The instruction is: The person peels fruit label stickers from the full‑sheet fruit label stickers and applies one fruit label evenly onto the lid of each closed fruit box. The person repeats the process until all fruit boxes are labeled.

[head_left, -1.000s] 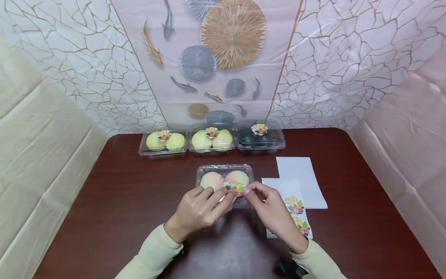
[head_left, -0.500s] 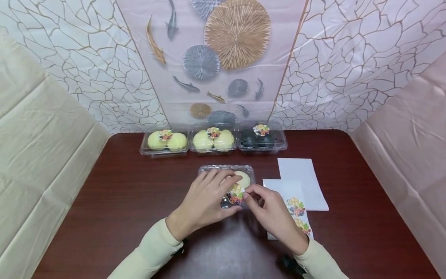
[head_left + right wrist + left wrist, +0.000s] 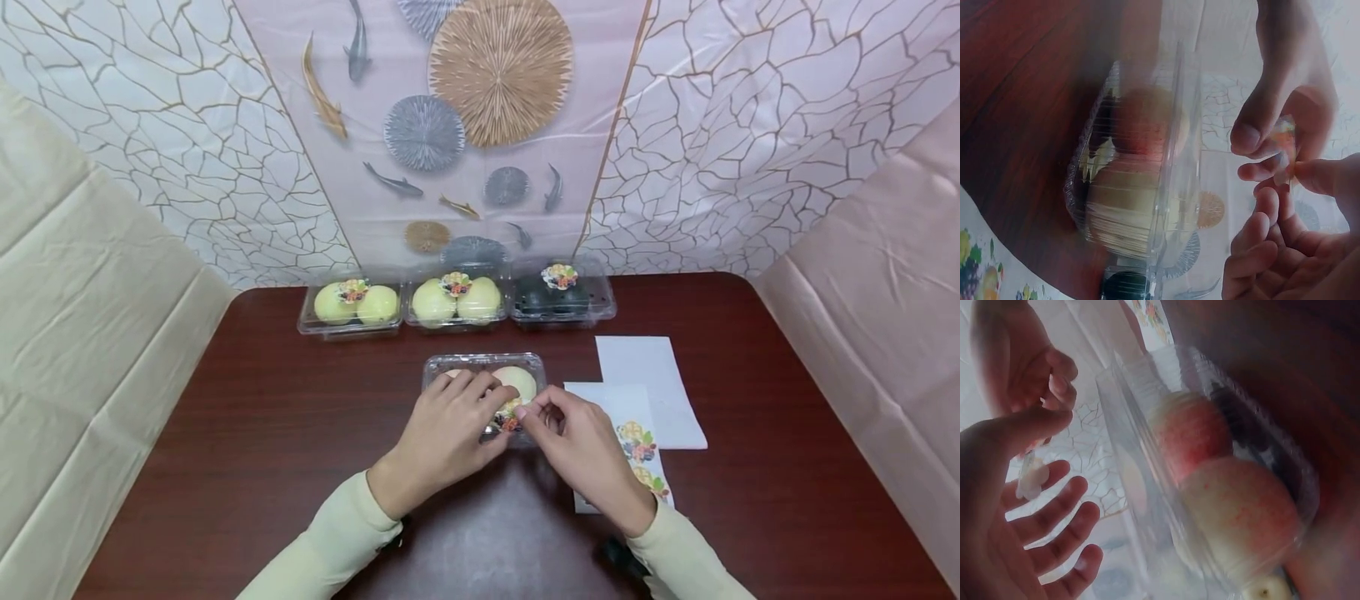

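A fruit-print sticker (image 3: 511, 415) is pinched at its right edge by the thumb and forefinger of my right hand (image 3: 588, 454), above the front of a clear plastic clamshell box (image 3: 483, 360). My left hand (image 3: 442, 437) hovers over the same box, fingers spread and lightly bent, thumb and forefinger either side of the sticker. Whether they touch it cannot be told. Inside the lidded box lie two pink-and-cream peaches (image 3: 1235, 515), partly hidden by my left hand in the head view. In the right wrist view the sticker (image 3: 1285, 134) shows between both hands.
Behind stand three stickered clear boxes: two with pale yellow-green fruit (image 3: 351, 304) (image 3: 456, 302) and one with dark fruit (image 3: 553, 300). At right, a sticker sheet (image 3: 606, 400) overlaps a white sheet (image 3: 652, 375). Fabric walls (image 3: 877, 250) enclose the table's back and sides.
My left fingers have let go of the sticker's left side and spread out over the box. They now sit slightly closer round it. My right hand keeps its pinch, almost in place.
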Available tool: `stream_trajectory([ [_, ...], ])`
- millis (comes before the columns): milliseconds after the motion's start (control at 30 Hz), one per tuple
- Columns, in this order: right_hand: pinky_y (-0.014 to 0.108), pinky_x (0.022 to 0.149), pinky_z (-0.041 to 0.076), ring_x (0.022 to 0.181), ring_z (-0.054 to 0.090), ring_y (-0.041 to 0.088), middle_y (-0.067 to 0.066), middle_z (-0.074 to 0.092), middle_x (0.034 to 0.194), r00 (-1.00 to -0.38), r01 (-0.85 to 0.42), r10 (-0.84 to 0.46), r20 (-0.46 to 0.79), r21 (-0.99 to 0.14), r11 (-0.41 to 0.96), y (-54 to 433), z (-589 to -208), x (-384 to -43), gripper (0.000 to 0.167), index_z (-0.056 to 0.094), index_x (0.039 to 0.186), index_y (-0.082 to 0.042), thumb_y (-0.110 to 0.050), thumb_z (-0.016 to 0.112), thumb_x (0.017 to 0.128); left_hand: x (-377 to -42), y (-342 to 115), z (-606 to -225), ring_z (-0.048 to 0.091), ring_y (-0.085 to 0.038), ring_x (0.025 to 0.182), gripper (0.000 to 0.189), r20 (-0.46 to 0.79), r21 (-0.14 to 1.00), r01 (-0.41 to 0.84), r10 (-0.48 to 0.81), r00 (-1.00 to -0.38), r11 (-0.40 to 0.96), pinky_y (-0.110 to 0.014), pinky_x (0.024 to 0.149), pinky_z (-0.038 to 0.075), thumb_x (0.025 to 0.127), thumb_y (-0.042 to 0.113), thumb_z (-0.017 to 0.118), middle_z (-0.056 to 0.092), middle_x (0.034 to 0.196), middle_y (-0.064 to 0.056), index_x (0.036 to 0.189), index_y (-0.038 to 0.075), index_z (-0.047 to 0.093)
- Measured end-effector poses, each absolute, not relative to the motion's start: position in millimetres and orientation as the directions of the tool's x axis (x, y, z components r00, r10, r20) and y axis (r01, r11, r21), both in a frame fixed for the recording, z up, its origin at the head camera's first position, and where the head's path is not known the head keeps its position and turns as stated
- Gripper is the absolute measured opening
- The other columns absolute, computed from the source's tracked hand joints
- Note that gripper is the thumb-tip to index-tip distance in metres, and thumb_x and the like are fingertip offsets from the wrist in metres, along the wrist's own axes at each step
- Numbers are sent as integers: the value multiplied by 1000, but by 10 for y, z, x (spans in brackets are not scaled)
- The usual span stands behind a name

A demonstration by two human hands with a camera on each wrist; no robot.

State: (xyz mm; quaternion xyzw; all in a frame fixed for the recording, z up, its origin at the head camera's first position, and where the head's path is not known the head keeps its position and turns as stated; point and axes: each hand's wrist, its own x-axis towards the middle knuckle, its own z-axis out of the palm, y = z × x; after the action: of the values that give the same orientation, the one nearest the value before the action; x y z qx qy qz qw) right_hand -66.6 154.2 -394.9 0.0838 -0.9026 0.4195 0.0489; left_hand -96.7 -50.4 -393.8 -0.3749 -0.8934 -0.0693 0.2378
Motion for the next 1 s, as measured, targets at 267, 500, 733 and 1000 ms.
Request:
stream_trajectory([
  [267,29,56,40,58,49,10,-7,53,66,-984,-173,-94,150,-706,687,1498,-3980,-800,24,65,83,-19,-32,76,98,-1011,-472,-3979,67,-22,99,54,492,-72,662,604,-627,746,-38,84,54,76,38,88,72,112,1,123,19,71],
  [500,30,53,39,54,47,11,-7,55,66,-980,-195,-126,152,-645,739,1471,-3981,-948,28,65,80,-19,-37,74,99,-1091,-496,-4015,68,-25,109,64,487,-50,634,573,-659,772,-42,90,56,75,42,91,71,120,-1,130,19,69],
  [733,30,51,41,53,49,9,-8,55,64,-976,-217,-148,162,-613,760,1425,-4011,-1057,26,66,81,-19,-36,75,98,-1144,-547,-4067,67,-24,107,67,501,-19,607,533,-682,794,-43,95,55,75,47,93,70,122,0,132,18,72],
  [1000,31,50,39,50,48,10,-8,56,64,-973,-229,-174,150,-585,778,1391,-4028,-1167,28,66,80,-18,-37,76,98,-1206,-584,-4061,66,-21,100,58,517,47,604,497,-696,796,-40,83,55,73,43,95,70,118,1,122,19,77],
])
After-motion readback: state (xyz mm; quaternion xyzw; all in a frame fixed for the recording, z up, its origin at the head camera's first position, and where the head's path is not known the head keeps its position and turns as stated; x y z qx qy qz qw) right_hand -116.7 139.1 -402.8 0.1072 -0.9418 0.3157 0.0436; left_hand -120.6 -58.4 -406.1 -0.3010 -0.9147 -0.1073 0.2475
